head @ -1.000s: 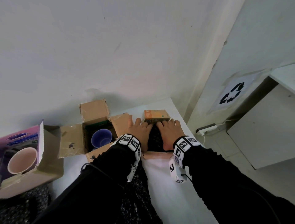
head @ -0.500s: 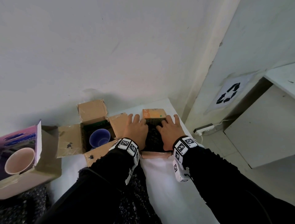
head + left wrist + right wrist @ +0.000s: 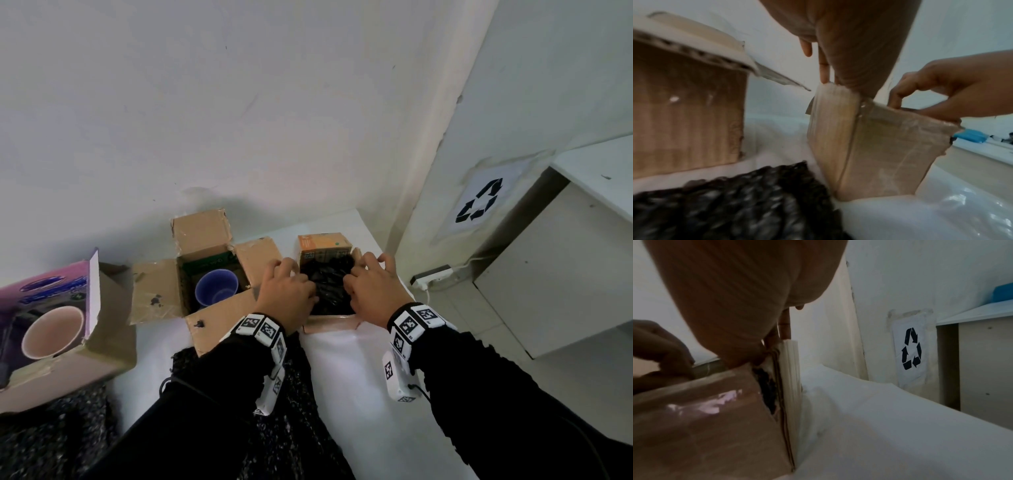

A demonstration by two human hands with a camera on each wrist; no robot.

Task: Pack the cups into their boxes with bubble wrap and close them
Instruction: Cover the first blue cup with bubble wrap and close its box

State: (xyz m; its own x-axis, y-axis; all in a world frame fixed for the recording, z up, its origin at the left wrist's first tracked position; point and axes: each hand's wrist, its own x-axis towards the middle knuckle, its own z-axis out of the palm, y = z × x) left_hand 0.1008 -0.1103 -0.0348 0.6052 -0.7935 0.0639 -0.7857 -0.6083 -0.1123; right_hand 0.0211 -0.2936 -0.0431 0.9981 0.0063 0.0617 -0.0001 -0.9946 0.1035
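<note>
Now both hands at the small cardboard box point(image 3: 329, 323).
Left hand point(image 3: 284, 296) and right hand point(image 3: 375, 294) grip its side flaps, fingers curled, black bubble wrap point(image 3: 329, 287) inside.

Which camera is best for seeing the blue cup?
The head view. It looks down into the open brown box and shows the blue cup standing inside. The left wrist view shows only that box's outside; the right wrist view shows neither.
</note>
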